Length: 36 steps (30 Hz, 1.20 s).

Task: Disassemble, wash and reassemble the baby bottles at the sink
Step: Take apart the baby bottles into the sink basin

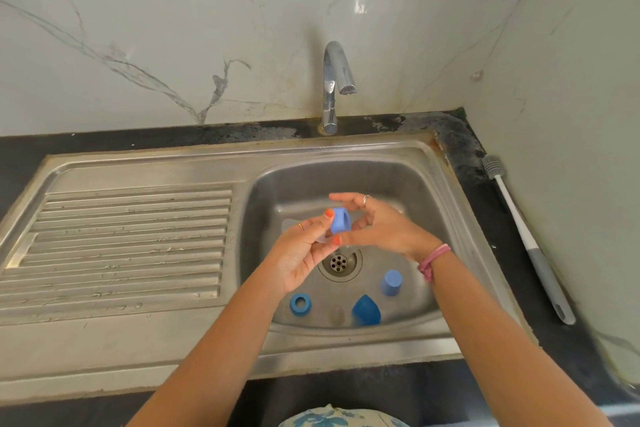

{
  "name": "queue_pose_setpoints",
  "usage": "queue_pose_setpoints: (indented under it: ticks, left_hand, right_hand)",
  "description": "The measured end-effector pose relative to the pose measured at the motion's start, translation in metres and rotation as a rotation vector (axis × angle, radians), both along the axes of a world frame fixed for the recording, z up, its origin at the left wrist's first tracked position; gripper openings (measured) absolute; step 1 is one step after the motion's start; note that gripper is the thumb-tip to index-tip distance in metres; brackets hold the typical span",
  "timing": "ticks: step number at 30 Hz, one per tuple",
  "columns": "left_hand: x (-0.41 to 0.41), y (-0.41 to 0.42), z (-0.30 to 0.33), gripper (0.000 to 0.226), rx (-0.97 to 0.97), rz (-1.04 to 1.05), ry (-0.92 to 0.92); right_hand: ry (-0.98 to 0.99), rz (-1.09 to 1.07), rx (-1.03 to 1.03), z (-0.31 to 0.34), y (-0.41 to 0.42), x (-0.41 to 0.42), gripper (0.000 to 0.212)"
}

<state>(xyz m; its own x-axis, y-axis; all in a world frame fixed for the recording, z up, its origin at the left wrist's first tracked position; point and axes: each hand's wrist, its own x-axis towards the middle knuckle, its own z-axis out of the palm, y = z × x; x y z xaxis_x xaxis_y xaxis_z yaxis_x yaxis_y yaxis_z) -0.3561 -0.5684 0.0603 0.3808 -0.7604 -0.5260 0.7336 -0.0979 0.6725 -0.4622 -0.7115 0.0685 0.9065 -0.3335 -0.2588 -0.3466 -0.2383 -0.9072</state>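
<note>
Sink: stainless steel sink with a ribbed drainboard on its left, set in a dark tabletop.
Wall: white marble-look panels behind and to the right; chrome tap stands at the back edge.
Left hand: left hand pinches a blue bottle collar over the basin.
Right hand: right hand is beside the collar, fingers loosely spread, holding nothing visible.
Basin floor: blue ring, dark blue cap, light blue cap near the drain.
Right tabletop: bottle brush lies along the wall.
</note>
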Motion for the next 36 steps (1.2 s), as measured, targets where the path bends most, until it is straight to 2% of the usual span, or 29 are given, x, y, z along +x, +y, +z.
queue_pose_setpoints:
  ticks: [1,3,6,8,10,12,14,16,19,21,25,30,36]
  left_hand:
    - [-0.004,-0.004,-0.003,0.04,0.017,-0.031,-0.003]
    - [-0.01,-0.012,-0.01,0.037,0.039,-0.053,0.002]
    - [-0.014,-0.023,-0.028,0.041,0.147,0.02,0.006]
    - [-0.017,-0.03,-0.044,0.043,0.262,0.015,-0.037]
    - [-0.023,-0.038,-0.062,0.037,0.457,-0.078,-0.254]
    - [-0.031,-0.046,-0.078,0.032,0.565,-0.125,-0.459]
    - [-0.038,-0.057,-0.094,0.024,0.56,-0.104,-0.519]
    - [-0.042,-0.068,-0.107,0.012,0.535,-0.105,-0.569]
    - [-0.044,-0.084,-0.127,0.019,0.531,-0.215,-0.678]
    - [-0.045,-0.095,-0.141,0.025,0.577,-0.245,-0.7]
    - [-0.049,-0.112,-0.166,0.019,0.632,-0.26,-0.683]
    - [-0.056,-0.124,-0.185,0.011,0.669,-0.264,-0.669]
    - [-0.06,-0.13,-0.187,0.022,0.7,-0.292,-0.71]
  right_hand:
    - [0.01,0.007,-0.068,-0.003,-0.004,-0.002,0.061]
    - [0.02,-0.045,-0.068,-0.006,-0.015,-0.009,0.052]
    - [0.042,-0.307,0.048,-0.016,-0.044,-0.024,0.057]
    - [0.085,-0.392,0.027,-0.029,-0.063,-0.034,0.058]
    - [0.188,-0.333,-0.122,-0.046,-0.079,-0.042,0.055]
    - [0.335,-0.166,-0.345,-0.063,-0.09,-0.046,0.054]
    - [0.479,-0.004,-0.47,-0.079,-0.096,-0.045,0.053]
    - [0.594,0.112,-0.507,-0.096,-0.099,-0.042,0.052]
    - [0.704,0.168,-0.519,-0.119,-0.102,-0.035,0.045]
    - [0.767,0.195,-0.567,-0.129,-0.104,-0.033,0.042]
    - [0.785,0.251,-0.632,-0.151,-0.103,-0.029,0.032]
    - [0.839,0.347,-0.69,-0.172,-0.094,-0.018,0.038]
    - [0.883,0.395,-0.688,-0.177,-0.094,-0.011,0.041]
